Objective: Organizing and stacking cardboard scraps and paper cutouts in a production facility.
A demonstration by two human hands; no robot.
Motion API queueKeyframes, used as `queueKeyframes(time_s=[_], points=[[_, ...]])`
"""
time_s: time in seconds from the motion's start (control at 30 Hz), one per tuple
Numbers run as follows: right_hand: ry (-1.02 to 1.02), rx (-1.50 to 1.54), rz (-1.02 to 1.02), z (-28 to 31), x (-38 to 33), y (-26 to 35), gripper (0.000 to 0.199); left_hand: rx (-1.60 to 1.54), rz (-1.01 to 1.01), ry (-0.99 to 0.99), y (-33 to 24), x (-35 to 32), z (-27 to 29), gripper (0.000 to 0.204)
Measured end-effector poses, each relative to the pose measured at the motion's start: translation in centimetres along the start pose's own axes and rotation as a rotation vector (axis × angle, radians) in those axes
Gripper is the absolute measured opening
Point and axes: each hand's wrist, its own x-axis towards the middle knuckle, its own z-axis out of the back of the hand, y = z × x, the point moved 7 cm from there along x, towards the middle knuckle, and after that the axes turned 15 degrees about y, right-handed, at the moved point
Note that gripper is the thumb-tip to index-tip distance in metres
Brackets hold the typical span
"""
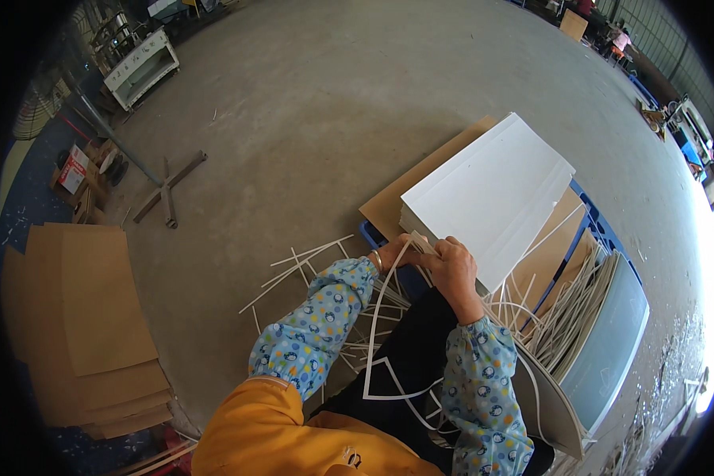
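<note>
Fingers of the right hand [456,274] look clamped on a narrow, bent white strip [370,341] beside the near edge of a stack of flat white sheets [488,190]; the left hand's [393,252] fingers are too hidden to tell. The strip's slack loop, hanging nearer than the stack, could snag on loose pale strips [312,250] left of it and pull free. Both forearms, in blue patterned sleeves [313,317], converge toward the stack.

The left hand [390,253] seems partly hidden by the right hand [455,274], and the far-off person [619,38] is blurred.
</note>
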Motion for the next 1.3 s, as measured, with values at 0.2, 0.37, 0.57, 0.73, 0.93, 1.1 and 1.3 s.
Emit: queueKeyframes(time_s=[0.2, 0.37, 0.57, 0.73, 0.93, 1.1, 1.3], points=[[0.091, 0.242, -0.073, -0.4, -0.3, -1.6, 0.022, -0.148, 0.027, 0.047, 0.7, 0.0, -0.7, 0.026], [0.131, 0.335, -0.109, -1.0, -0.4, -3.0, 0.023, -0.157, -0.033, 0.080, 0.3, 0.4, -1.1, 0.022], [0.128, 0.289, -0.060, -0.9, -1.0, -2.0, 0.023, -0.137, -0.108, 0.122, -0.6, 0.3, -1.0, 0.015], [-0.028, -0.079, 0.073, -0.1, -1.9, -0.5, 0.021, -0.188, -0.105, 0.092, -3.3, 1.1, -1.3, 0.007], [0.061, 0.076, 0.067, -0.5, -1.5, -0.6, 0.016, -0.179, -0.058, 0.081, 0.0, 0.4, -0.7, 0.013], [0.009, 0.162, 0.094, -0.5, -1.8, -1.7, 0.018, -0.267, -0.071, 0.100, -0.5, 0.8, -1.2, 0.009], [0.005, 0.165, 0.144, -0.6, -2.1, -1.2, 0.019, -0.553, -0.048, 0.194, 0.3, 0.6, -1.5, 0.026]])
